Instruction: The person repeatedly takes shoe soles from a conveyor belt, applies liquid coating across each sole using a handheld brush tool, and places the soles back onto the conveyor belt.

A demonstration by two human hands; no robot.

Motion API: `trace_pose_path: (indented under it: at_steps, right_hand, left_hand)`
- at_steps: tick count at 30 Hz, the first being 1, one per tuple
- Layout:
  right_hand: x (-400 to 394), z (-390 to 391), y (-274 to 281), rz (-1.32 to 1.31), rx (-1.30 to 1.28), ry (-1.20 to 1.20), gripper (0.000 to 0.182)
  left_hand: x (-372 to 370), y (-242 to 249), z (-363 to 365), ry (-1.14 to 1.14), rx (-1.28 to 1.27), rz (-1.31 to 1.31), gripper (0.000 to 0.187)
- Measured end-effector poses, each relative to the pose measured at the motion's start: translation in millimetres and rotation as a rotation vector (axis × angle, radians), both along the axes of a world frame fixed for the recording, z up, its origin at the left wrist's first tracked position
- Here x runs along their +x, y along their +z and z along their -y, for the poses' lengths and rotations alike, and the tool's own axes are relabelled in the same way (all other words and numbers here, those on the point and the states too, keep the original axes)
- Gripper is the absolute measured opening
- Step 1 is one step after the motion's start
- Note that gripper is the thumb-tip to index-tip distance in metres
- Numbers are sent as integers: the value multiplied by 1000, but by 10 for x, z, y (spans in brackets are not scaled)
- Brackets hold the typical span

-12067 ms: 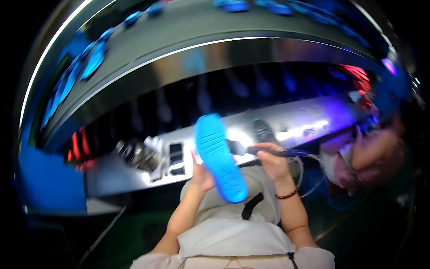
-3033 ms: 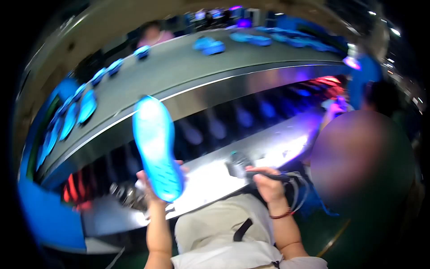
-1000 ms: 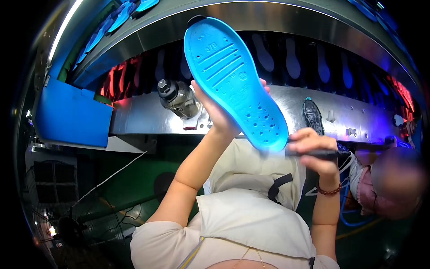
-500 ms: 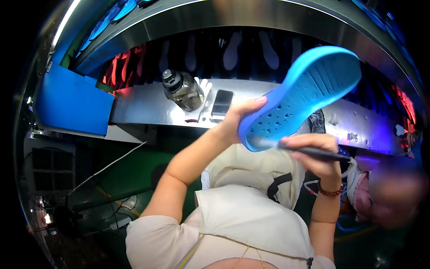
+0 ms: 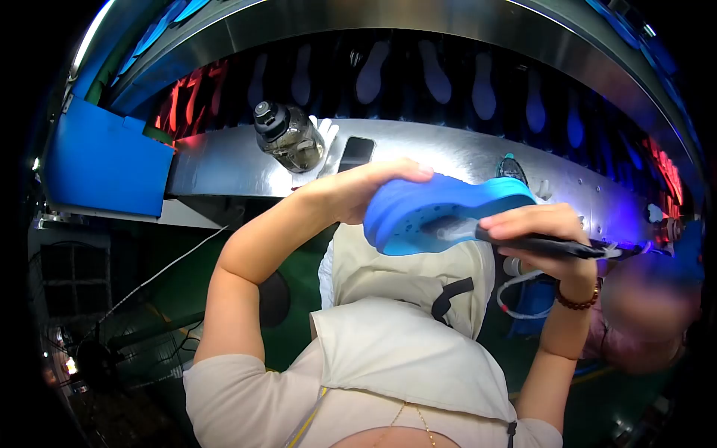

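Observation:
A blue foam shoe sole (image 5: 448, 196) is held up above my lap, tilted so that its holed inner face shows only at a slant. My left hand (image 5: 362, 187) is closed around the left end of it, thumb on the upper edge. In my right hand (image 5: 541, 230) is a brush with a dark handle (image 5: 556, 245), gripped between thumb and fingers. Its pale bristles (image 5: 450, 227) reach inside the hollow of the sole and are blurred. Some of the right fingers are hidden behind the handle.
On the metal ledge (image 5: 220, 160) stand a dark-capped water bottle (image 5: 293, 145), a white glove (image 5: 327, 133) and a phone (image 5: 357, 153). Soles (image 5: 484, 89) hang in a row behind. A blue box (image 5: 108, 164) sits left; another person (image 5: 635, 336) is close at right.
The sole has come down and tipped from nearly face-on to a slanted, flatter angle. My right hand has moved slightly right with the brush, whose bristles are now deeper within the sole.

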State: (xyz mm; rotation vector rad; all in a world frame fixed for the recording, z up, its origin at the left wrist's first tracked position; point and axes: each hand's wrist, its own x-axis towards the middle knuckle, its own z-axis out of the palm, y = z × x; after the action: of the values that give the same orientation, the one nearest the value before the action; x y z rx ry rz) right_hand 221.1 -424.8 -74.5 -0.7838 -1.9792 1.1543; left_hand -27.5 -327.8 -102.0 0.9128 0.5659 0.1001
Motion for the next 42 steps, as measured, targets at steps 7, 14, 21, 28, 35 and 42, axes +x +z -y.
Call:
trace_pose_path:
  at_steps: [7, 14, 21, 28, 35, 42]
  right_hand:
    - [89, 132, -93, 10, -166, -203, 22]
    - [49, 282, -80, -63, 35, -230, 24]
    - [-194, 3, -442, -254, -168, -577, 20]
    - [-501, 325, -342, 110, 344, -384, 14]
    - [-397, 57, -299, -118, 147, -410, 17]
    - [-289, 213, -401, -180, 48, -435, 24]
  left_hand:
    - [-191, -42, -42, 178, 19, -51, 65]
    - [-359, -248, -214, 346, -160, 241, 55]
    - [475, -770, 106, 327, -314, 631, 84]
    - [425, -731, 65, 530, -268, 626, 89]
    - [521, -414, 224, 572, -227, 682, 91]
    - [366, -339, 85, 781, -43, 583, 88]
